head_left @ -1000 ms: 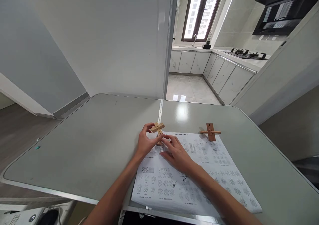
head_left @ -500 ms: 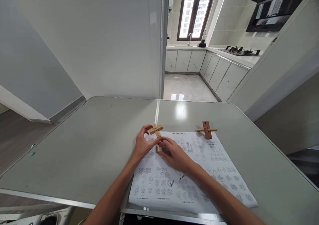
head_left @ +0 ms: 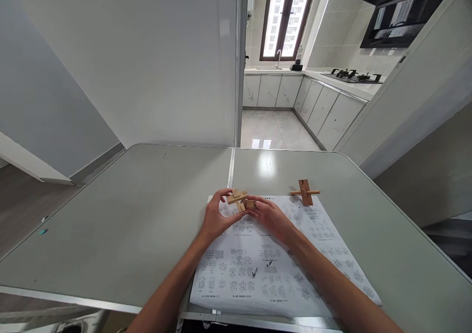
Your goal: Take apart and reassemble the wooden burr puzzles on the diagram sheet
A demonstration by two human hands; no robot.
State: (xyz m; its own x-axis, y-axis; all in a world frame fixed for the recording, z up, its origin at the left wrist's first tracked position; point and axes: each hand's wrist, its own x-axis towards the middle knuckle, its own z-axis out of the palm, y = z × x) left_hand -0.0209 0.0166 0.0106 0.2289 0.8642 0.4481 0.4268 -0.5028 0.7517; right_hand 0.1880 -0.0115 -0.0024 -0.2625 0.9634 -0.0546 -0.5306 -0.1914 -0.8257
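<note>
Both hands meet above the sheet, just left of its middle and toward its far edge. Left hand (head_left: 217, 221) grips the light blocks (head_left: 237, 197) between its thumb, on the near side, and its bent fingers, on the far side; one bar lies tilted across the top of another piece. Right hand (head_left: 271, 219) has its fingers curled on a darker block (head_left: 250, 205) at the right side of the light ones, touching or nearly touching them; whether the pieces are joined, I cannot tell.

Beneath, the sheet (head_left: 236, 242) lies on the table (head_left: 110, 235), its near edge close to the table's near edge. It carries rows of small printed figures, with dark tick marks near its middle. At its far right edge stands a wooden cross (head_left: 305, 192), a flat plate with a rod through it, well apart from the hands. Far to the left, a teal bit (head_left: 43, 231) sits near the table's left edge.

Past the table, a pale wall (head_left: 147, 63) fills the left. On the right, a doorway opens on a tiled floor (head_left: 265, 126), white cabinets (head_left: 273, 91), a hob (head_left: 352, 76) with a dark hood (head_left: 391, 23) above it, a tap (head_left: 278, 58) and a bright window (head_left: 287, 18).
</note>
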